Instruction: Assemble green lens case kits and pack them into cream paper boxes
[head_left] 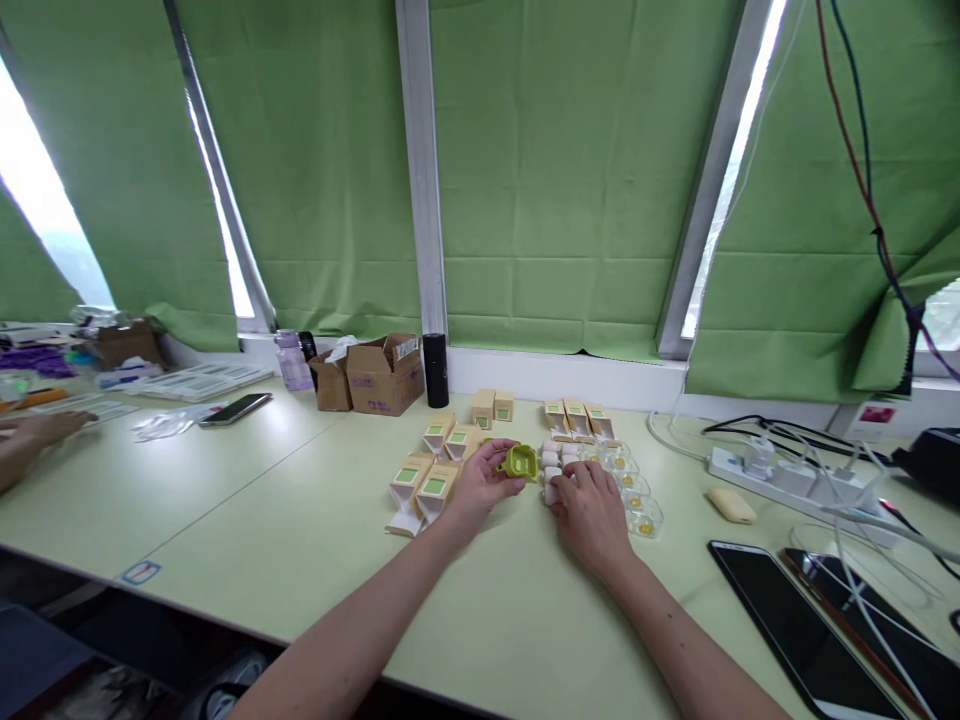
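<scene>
My left hand [478, 488] is closed around the edge of a small yellow-green plastic holder [520, 462], its hollow side facing up toward me. To the right of it, my right hand [594, 512] has its fingertips closed on one of several small white cylindrical pieces [550, 458] grouped on the table. Just past that hand lie clear plastic cups [636, 502] with yellow centres, in a row. Left of my left hand stand open kraft cardboard boxes [435, 488] with green squares on them.
More small boxes [576, 418] stand at the back, near a black cylinder [435, 370] and a brown carton [384, 376]. On the right are a power strip [795, 478], cables and a dark phone [795, 620]. Another person's hand [41, 432] rests at far left.
</scene>
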